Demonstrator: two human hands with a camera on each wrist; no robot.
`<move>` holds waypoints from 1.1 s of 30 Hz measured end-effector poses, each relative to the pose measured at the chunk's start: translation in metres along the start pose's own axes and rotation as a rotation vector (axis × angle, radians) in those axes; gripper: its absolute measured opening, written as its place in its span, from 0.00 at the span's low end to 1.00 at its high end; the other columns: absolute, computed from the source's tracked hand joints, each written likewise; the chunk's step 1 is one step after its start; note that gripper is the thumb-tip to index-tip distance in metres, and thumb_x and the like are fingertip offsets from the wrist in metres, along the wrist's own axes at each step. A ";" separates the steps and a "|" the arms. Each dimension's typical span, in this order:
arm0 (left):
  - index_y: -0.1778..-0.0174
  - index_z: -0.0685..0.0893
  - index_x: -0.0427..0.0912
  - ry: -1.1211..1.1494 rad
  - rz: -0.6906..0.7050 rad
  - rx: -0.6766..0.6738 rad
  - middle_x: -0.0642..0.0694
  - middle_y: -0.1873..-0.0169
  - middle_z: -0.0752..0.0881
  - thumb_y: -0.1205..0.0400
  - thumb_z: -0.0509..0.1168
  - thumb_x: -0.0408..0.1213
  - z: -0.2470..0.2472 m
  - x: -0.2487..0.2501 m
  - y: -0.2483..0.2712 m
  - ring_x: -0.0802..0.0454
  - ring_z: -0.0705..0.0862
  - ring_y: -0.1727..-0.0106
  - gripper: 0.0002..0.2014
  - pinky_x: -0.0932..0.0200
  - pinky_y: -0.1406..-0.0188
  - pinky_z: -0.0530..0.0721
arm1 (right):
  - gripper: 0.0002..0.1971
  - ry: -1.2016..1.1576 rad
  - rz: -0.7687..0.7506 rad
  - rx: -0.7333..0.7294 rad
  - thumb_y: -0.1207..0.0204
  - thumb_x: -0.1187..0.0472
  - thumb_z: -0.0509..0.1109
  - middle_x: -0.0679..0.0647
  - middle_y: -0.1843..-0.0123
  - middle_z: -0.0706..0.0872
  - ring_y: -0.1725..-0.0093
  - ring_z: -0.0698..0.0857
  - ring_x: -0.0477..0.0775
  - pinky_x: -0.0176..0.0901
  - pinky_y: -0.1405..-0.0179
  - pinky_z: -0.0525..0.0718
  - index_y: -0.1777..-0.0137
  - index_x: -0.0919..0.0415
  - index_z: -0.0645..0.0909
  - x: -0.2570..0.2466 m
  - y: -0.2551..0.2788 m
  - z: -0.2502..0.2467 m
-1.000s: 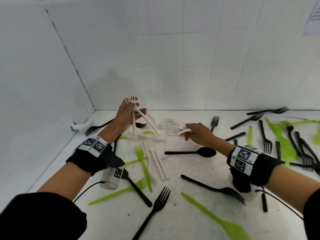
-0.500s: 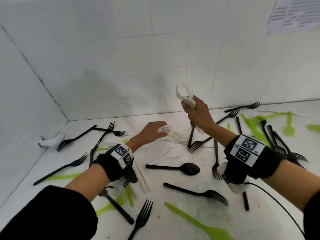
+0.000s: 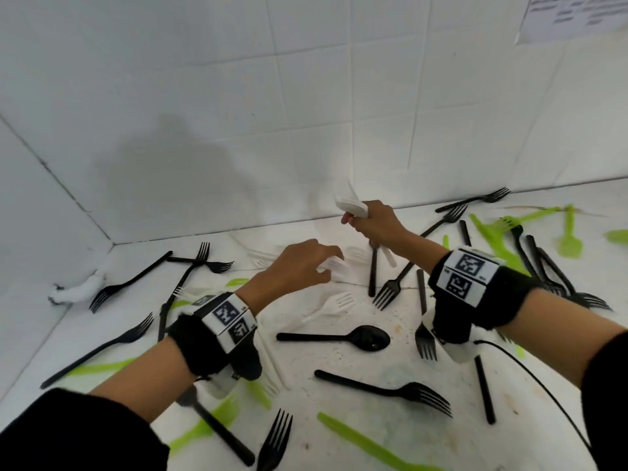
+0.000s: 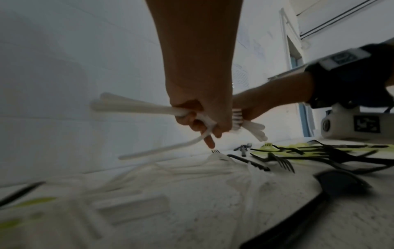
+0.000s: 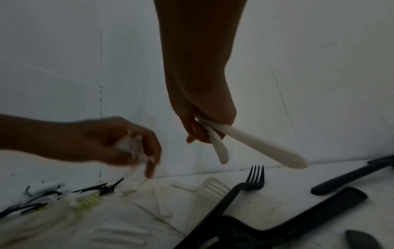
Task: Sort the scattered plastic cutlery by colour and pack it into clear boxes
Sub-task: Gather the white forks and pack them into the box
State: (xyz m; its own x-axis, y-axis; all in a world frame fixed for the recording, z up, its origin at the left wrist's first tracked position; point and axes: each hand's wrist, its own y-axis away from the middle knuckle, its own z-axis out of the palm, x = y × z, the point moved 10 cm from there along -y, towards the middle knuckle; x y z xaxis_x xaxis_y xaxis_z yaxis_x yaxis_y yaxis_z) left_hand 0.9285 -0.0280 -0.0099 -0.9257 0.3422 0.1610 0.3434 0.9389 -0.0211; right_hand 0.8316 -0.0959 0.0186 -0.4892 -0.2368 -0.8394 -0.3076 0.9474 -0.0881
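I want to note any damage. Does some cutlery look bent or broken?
One white piece in the left hand curves visibly below the fingers, seemingly bent by the grip. The rest looks intact, though blur hides details.

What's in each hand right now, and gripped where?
Both hold white cutlery. The left hand grips several white forks just below the heads, handles free. The right hand grips white pieces mid-length; which part, unclear.

The white counter (image 3: 356, 396) is closed off by tiled walls (image 3: 238, 113) behind and to the left. Bare patches are left between the black spoon (image 3: 339, 337) and the black fork (image 3: 390, 390). To the right, passage is blocked by heaped black and green cutlery (image 3: 530, 246). White forks (image 3: 333, 304), seemingly several, are scattered mid-counter.
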 end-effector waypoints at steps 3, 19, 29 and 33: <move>0.39 0.80 0.52 0.094 -0.087 0.216 0.45 0.57 0.79 0.20 0.64 0.43 -0.040 -0.025 0.020 0.50 0.78 0.54 0.13 0.60 0.60 0.66 | 0.10 0.164 0.069 -0.146 0.25 0.65 0.67 0.54 0.66 0.79 0.72 0.75 0.49 0.29 0.84 0.72 0.47 0.66 0.85 0.013 -0.015 0.028; 0.55 0.77 0.38 0.314 -0.502 0.229 0.41 0.61 0.85 0.22 0.62 0.52 -0.040 -0.128 0.017 0.41 0.82 0.58 0.18 0.60 0.64 0.70 | 0.15 0.345 0.016 -0.132 0.30 0.60 0.74 0.61 0.45 0.85 0.43 0.82 0.59 0.39 0.56 0.72 0.46 0.67 0.82 0.027 -0.019 0.047; 0.41 0.74 0.30 0.260 -0.692 -0.020 0.36 0.47 0.84 0.27 0.74 0.50 0.025 -0.131 -0.014 0.38 0.80 0.39 0.30 0.54 0.48 0.76 | 0.14 -0.119 0.035 0.138 0.28 0.66 0.67 0.51 0.75 0.70 0.75 0.70 0.47 0.30 0.78 0.69 0.72 0.60 0.68 -0.014 0.028 -0.022; 0.44 0.73 0.30 0.632 -0.778 0.075 0.35 0.58 0.78 0.24 0.69 0.33 0.021 -0.136 -0.010 0.45 0.80 0.64 0.17 0.65 0.82 0.72 | 0.11 -0.068 0.014 -0.020 0.27 0.64 0.64 0.48 0.75 0.79 0.74 0.78 0.47 0.39 0.67 0.75 0.71 0.57 0.72 -0.023 0.043 -0.008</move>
State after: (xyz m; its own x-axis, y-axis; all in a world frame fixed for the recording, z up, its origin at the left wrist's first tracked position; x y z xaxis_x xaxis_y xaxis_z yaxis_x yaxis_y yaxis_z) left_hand 1.0478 -0.0831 -0.0523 -0.6275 -0.4287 0.6500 -0.3522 0.9008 0.2541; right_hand 0.8232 -0.0516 0.0389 -0.4375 -0.2076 -0.8749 -0.3173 0.9460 -0.0658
